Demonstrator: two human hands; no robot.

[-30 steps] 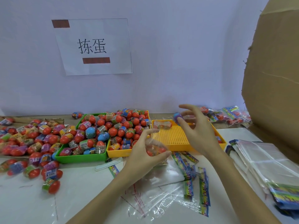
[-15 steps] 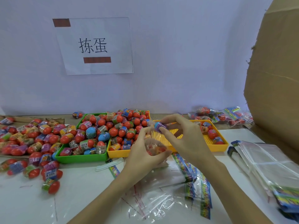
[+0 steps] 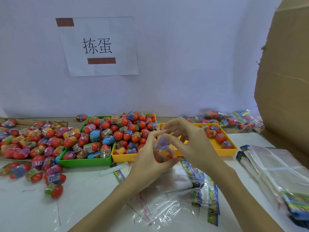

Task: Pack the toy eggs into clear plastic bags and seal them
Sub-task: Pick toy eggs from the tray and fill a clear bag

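Head view: two hands meet at centre over the white table (image 3: 33, 206). Left hand (image 3: 148, 164) grips a clear plastic bag (image 3: 163, 152) from below, fingers curled round it; several toy eggs show inside, count unclear through the blur, purple one on top. Right hand (image 3: 189, 144) pinches the bag mouth from above, thumb and forefinger together. A second ago the right hand was out over the yellow tray holding a purple-blue egg; half a second ago that egg was at the bag mouth; now it sits inside. Three trays: green tray (image 3: 85, 162) full of eggs, yellow tray (image 3: 123, 157) full, second yellow tray (image 3: 229, 152) with about six eggs at its right end. Loose egg pile (image 3: 33, 144) left, too many to count. Paper sign (image 3: 98, 46) on wall reads "拣蛋", two brown-red bars. One egg label reads "6+". Empty bags (image 3: 175, 208) in front of the hands, bag stack (image 3: 275, 171) right, packed bags (image 3: 230, 118) rear right, cardboard (image 3: 287, 81) far right.
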